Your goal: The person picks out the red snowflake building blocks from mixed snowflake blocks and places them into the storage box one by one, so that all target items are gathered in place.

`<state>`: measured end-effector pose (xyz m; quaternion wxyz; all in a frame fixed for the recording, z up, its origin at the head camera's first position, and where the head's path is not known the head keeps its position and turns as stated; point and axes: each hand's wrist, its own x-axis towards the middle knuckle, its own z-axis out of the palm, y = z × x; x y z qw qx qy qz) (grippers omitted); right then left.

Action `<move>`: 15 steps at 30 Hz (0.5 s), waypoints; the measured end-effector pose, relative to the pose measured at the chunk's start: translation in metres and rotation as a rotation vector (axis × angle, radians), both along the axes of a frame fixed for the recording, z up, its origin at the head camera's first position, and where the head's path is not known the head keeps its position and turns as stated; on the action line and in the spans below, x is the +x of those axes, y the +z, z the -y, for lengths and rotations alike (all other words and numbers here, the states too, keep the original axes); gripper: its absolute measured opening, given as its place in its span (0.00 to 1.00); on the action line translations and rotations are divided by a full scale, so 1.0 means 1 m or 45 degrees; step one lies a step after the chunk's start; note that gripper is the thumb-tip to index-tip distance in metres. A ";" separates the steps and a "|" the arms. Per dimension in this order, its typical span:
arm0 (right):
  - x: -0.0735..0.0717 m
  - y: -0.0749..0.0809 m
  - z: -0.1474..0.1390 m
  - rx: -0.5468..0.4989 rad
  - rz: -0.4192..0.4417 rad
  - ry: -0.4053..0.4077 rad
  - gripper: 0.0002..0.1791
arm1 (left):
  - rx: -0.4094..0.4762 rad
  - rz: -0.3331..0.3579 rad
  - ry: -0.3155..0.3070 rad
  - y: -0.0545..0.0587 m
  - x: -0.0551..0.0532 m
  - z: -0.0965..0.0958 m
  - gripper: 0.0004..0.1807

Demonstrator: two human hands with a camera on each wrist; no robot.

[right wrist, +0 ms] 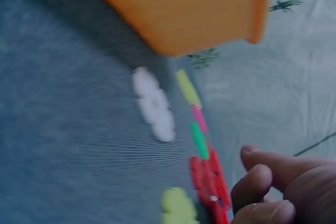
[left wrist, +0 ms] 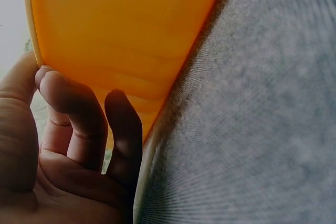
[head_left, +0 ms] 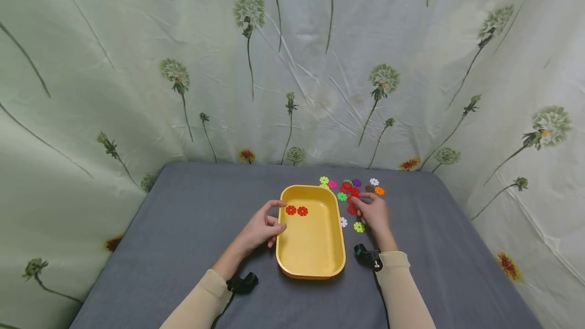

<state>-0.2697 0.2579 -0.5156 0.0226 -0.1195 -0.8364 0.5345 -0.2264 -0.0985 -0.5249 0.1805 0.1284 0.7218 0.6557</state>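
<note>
In the head view a yellow plastic tray (head_left: 311,248) stands on the grey table, with two red snowflake-shaped plastic discs (head_left: 302,211) inside near its far left corner. My left hand (head_left: 262,227) holds the tray's left wall. Thumb and a finger lie over the rim, and other fingers bend against the outside, as the left wrist view shows. To the tray's right, my right hand (head_left: 374,213) is over a cluster of red discs (head_left: 352,209), its fingertips right at them. The right wrist view shows loosely bent fingers (right wrist: 257,182) beside the red discs, nothing visible between them.
Loose discs surround the red cluster: yellow-green (head_left: 359,227), white (head_left: 344,222), green (head_left: 342,196), pink (head_left: 333,185), purple (head_left: 357,183) and orange (head_left: 380,191). A grey cloth (head_left: 205,207) covers the table. A flowered curtain (head_left: 320,90) hangs behind it.
</note>
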 end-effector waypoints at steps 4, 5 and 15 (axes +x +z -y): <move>0.001 -0.004 0.005 0.215 0.003 -0.028 0.26 | 0.001 -0.004 0.000 0.001 0.001 -0.001 0.33; 0.002 -0.004 0.006 0.274 -0.002 -0.043 0.26 | 0.001 -0.002 0.002 0.001 0.001 -0.001 0.33; 0.000 -0.006 0.017 0.593 -0.055 -0.070 0.24 | -0.008 -0.002 0.006 0.000 0.000 -0.001 0.34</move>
